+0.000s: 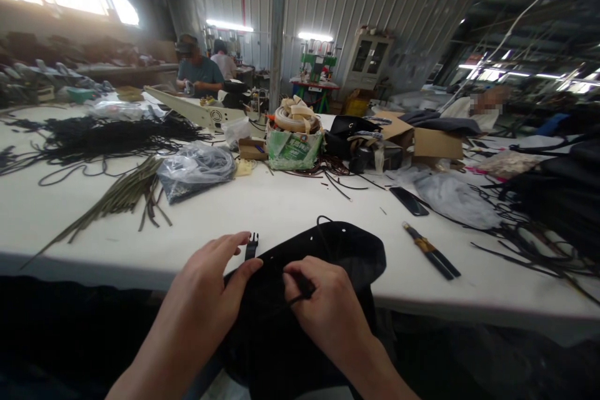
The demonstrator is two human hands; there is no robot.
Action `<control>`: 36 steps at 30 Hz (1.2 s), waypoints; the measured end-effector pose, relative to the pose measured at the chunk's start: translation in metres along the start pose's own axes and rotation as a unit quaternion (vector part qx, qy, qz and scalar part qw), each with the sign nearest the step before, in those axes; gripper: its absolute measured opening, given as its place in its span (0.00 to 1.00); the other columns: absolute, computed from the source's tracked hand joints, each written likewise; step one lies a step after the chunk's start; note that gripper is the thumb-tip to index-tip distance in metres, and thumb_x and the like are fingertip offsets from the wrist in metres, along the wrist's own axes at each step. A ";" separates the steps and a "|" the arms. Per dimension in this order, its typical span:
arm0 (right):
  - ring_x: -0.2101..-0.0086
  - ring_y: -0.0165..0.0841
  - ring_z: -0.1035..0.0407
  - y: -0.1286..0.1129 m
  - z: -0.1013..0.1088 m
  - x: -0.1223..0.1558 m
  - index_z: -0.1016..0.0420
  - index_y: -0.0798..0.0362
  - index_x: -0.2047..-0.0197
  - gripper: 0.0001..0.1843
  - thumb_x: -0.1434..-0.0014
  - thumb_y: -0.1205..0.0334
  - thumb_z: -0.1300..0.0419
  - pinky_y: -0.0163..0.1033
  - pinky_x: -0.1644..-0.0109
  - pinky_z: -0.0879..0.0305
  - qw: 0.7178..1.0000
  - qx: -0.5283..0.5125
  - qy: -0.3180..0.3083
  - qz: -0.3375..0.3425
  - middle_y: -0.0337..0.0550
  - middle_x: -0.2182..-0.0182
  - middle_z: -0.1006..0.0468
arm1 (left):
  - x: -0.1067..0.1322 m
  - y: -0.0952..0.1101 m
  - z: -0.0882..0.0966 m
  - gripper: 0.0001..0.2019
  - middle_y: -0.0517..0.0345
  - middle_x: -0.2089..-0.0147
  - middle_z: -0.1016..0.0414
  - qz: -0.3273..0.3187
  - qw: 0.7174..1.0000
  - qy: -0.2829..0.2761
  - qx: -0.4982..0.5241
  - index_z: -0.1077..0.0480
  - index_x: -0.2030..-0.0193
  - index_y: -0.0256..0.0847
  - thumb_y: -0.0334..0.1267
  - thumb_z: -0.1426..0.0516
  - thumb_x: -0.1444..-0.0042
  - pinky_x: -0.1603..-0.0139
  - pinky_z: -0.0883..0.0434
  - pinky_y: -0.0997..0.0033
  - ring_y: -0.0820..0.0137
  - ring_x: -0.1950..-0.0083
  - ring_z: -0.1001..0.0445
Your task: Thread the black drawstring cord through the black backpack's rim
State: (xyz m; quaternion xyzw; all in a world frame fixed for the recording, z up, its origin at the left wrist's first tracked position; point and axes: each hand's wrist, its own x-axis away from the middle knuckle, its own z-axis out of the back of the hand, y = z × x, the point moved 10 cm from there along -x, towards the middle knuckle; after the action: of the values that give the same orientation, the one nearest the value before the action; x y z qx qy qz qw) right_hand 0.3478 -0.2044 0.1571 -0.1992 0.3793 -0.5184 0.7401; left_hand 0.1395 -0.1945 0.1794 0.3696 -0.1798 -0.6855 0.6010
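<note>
A black fabric bag (360, 256) with small eyelet holes along its rim lies over the table's front edge and hangs down toward me. My left hand (220, 281) grips the rim at its left side, thumb on the near face. A black plastic side-release buckle (252, 246) stands up beside the fingertips of that hand. My right hand (319, 294) is closed in a pinch on a thin black cord (296, 300) just in front of the rim. Part of the cord loops up behind the rim through the eyelets. The bag's inside is too dark to make out.
Pliers-like cutters (431, 250) and a phone (409, 201) lie to the right on the white table (328, 203). Dark bundled cords (103, 134), olive strips (117, 194), a plastic-wrapped pack (197, 169) and a green box (294, 149) stand farther back. Several people sit beyond.
</note>
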 end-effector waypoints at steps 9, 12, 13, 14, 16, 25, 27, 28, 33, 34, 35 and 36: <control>0.67 0.32 0.22 -0.009 0.008 0.001 0.14 0.50 0.58 0.10 0.30 0.65 0.39 0.38 0.62 0.32 0.998 -0.025 0.057 0.023 0.40 0.66 0.17 | -0.014 -0.024 -0.005 0.23 0.56 0.51 0.12 0.104 0.988 -0.090 0.064 0.16 0.48 0.50 0.61 0.40 0.39 0.45 0.24 0.56 0.54 0.50 0.17; 0.66 0.33 0.22 -0.007 0.003 0.000 0.14 0.50 0.59 0.11 0.30 0.65 0.39 0.38 0.62 0.32 0.999 -0.026 0.041 0.011 0.40 0.66 0.16 | -0.015 -0.024 -0.007 0.23 0.57 0.50 0.13 0.096 0.986 -0.118 0.070 0.16 0.47 0.51 0.62 0.41 0.37 0.49 0.26 0.57 0.55 0.51 0.18; 0.66 0.34 0.22 -0.006 0.002 0.000 0.13 0.49 0.59 0.11 0.31 0.65 0.39 0.39 0.62 0.32 0.999 -0.025 0.037 0.007 0.40 0.66 0.16 | -0.015 -0.024 -0.008 0.23 0.57 0.50 0.13 0.094 0.985 -0.125 0.075 0.16 0.47 0.50 0.62 0.41 0.37 0.49 0.26 0.58 0.56 0.50 0.18; 0.66 0.34 0.21 -0.005 0.000 0.000 0.13 0.49 0.58 0.11 0.31 0.65 0.39 0.39 0.62 0.32 0.999 -0.024 0.034 0.004 0.40 0.65 0.16 | -0.015 -0.024 -0.009 0.23 0.57 0.50 0.13 0.093 0.984 -0.131 0.079 0.16 0.47 0.50 0.61 0.41 0.37 0.48 0.26 0.58 0.56 0.49 0.18; 0.66 0.35 0.21 -0.002 -0.002 0.000 0.13 0.49 0.59 0.11 0.31 0.65 0.39 0.39 0.62 0.32 0.999 -0.020 0.036 0.000 0.40 0.65 0.16 | -0.016 -0.025 -0.010 0.22 0.57 0.50 0.13 0.096 0.982 -0.139 0.082 0.16 0.47 0.50 0.60 0.40 0.37 0.47 0.27 0.57 0.56 0.50 0.18; 0.67 0.35 0.21 0.004 0.001 -0.001 0.13 0.49 0.59 0.12 0.29 0.62 0.40 0.39 0.63 0.32 0.998 -0.017 0.061 -0.009 0.41 0.65 0.16 | -0.020 -0.025 -0.011 0.20 0.57 0.50 0.12 0.092 0.978 -0.156 0.103 0.16 0.49 0.48 0.58 0.39 0.36 0.48 0.28 0.58 0.55 0.49 0.18; 0.67 0.35 0.21 0.005 0.001 -0.001 0.13 0.49 0.58 0.12 0.29 0.62 0.40 0.39 0.64 0.32 0.998 -0.014 0.067 -0.009 0.41 0.65 0.16 | -0.021 -0.025 -0.011 0.20 0.57 0.50 0.12 0.089 0.978 -0.157 0.107 0.16 0.49 0.49 0.58 0.39 0.36 0.47 0.28 0.58 0.56 0.49 0.17; 0.67 0.35 0.21 0.005 0.001 0.000 0.13 0.49 0.58 0.13 0.29 0.62 0.40 0.39 0.65 0.32 0.997 -0.012 0.070 -0.007 0.41 0.66 0.16 | -0.021 -0.025 -0.012 0.19 0.57 0.50 0.12 0.089 0.977 -0.159 0.108 0.16 0.49 0.49 0.58 0.39 0.36 0.46 0.28 0.58 0.56 0.48 0.17; 0.67 0.36 0.20 0.007 -0.004 0.001 0.13 0.49 0.58 0.13 0.30 0.63 0.41 0.39 0.64 0.31 0.998 0.000 0.069 -0.006 0.41 0.65 0.15 | -0.023 -0.027 -0.012 0.21 0.55 0.49 0.12 0.094 0.976 -0.162 0.109 0.16 0.49 0.48 0.59 0.39 0.37 0.44 0.28 0.57 0.54 0.46 0.18; 0.66 0.37 0.20 0.007 -0.005 0.000 0.13 0.49 0.58 0.13 0.30 0.63 0.40 0.39 0.63 0.30 0.998 -0.001 0.069 -0.007 0.41 0.65 0.15 | -0.023 -0.027 -0.013 0.21 0.55 0.48 0.12 0.097 0.975 -0.164 0.111 0.16 0.49 0.48 0.59 0.38 0.37 0.44 0.28 0.57 0.53 0.45 0.18; 0.66 0.37 0.19 0.007 -0.007 0.000 0.13 0.48 0.57 0.12 0.30 0.62 0.40 0.39 0.62 0.29 0.998 -0.004 0.069 -0.009 0.41 0.64 0.14 | -0.023 -0.028 -0.013 0.21 0.55 0.48 0.12 0.099 0.974 -0.167 0.115 0.16 0.49 0.48 0.60 0.38 0.37 0.44 0.29 0.57 0.53 0.45 0.18; 0.65 0.37 0.19 0.007 -0.009 -0.001 0.13 0.48 0.56 0.12 0.29 0.62 0.40 0.39 0.61 0.27 0.997 -0.010 0.070 -0.009 0.41 0.64 0.14 | -0.023 -0.028 -0.014 0.22 0.55 0.49 0.12 0.098 0.973 -0.172 0.120 0.16 0.48 0.48 0.60 0.39 0.36 0.44 0.29 0.58 0.53 0.45 0.18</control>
State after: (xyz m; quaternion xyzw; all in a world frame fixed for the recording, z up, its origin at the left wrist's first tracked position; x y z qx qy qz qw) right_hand 0.3450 -0.2004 0.1469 -0.1736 0.4335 -0.5336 0.7052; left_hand 0.1305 -0.1634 0.1573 0.2963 -0.3970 -0.6498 0.5765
